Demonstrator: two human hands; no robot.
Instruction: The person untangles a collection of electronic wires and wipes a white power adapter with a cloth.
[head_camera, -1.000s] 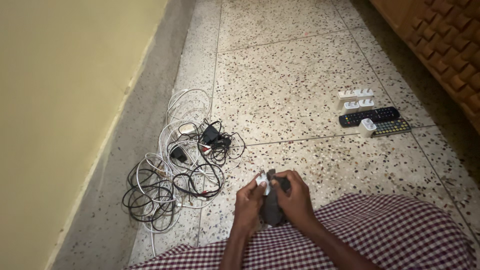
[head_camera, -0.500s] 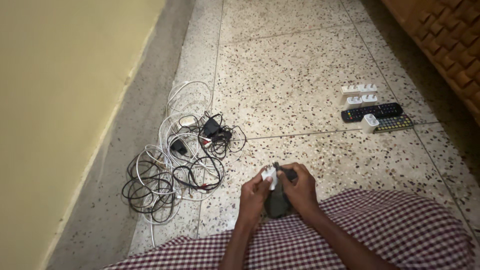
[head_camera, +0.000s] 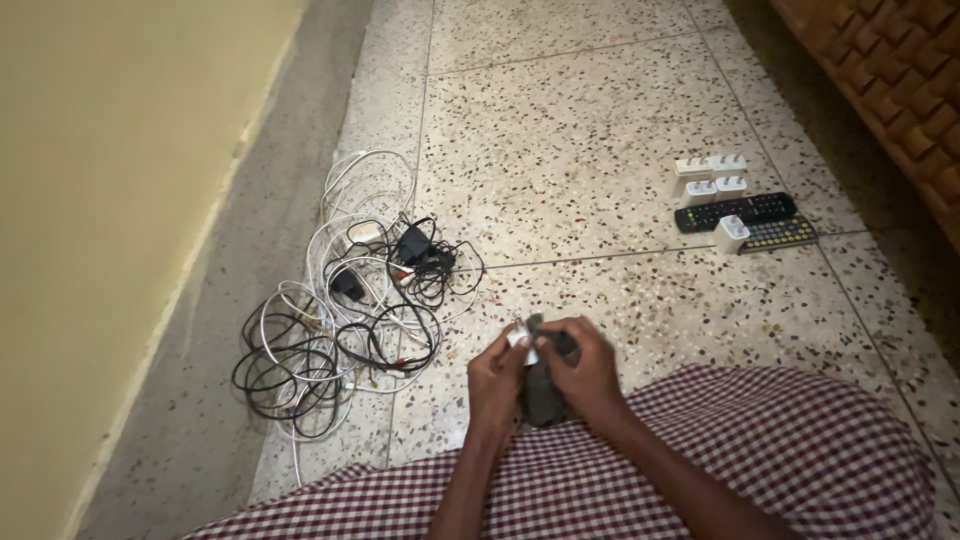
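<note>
Small white plug (head_camera: 518, 338) pinched in left hand (head_camera: 497, 375); dark cloth (head_camera: 543, 392) gripped by right hand (head_camera: 585, 370), pressed against plug, above checked lap. Tangled cables (head_camera: 340, 315) left on terrazzo floor (head_camera: 580, 130); remotes (head_camera: 735, 211) right.

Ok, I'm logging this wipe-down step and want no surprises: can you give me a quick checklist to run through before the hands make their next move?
1. Both hands on the work: left hand and right hand meet over the lap. Ok.
2. Small white charger gripped: pinched at the left fingertips. Ok.
3. Dark cloth in hand: hangs between the palms. Ok.
4. Charger clean: too small to see. Cannot tell.
5. Sorted group tidy: white adapters sit beside the black remote. Ok.
6. Cable pile untangled: black and white leads knotted together. Not ok.
</note>
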